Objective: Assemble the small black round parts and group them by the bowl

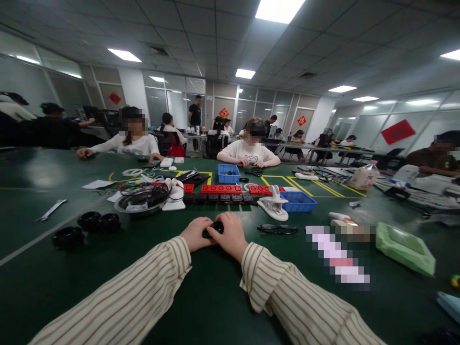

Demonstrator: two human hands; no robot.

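Both hands meet over the green table in front of me. My left hand (196, 234) curls around the left side of a small black rounded object (217, 227). From the other side, my right hand (233, 235) grips it too, with the thumb lying across it. Fingers cover most of the object, so its kind cannot be made out. A pair of black-framed glasses (278, 229) lies just right of my right hand. Beyond my hands runs a row of black and red socket blocks (221, 198), with a white clip-on stand (273, 207) at its right.
At left are a metal bowl (124, 206) of cables, several black round parts (68, 238) and a wrench (52, 210). Blue bins (229, 178) stand farther off, and a green wipes pack (404, 249) lies at right. People sit across the table.
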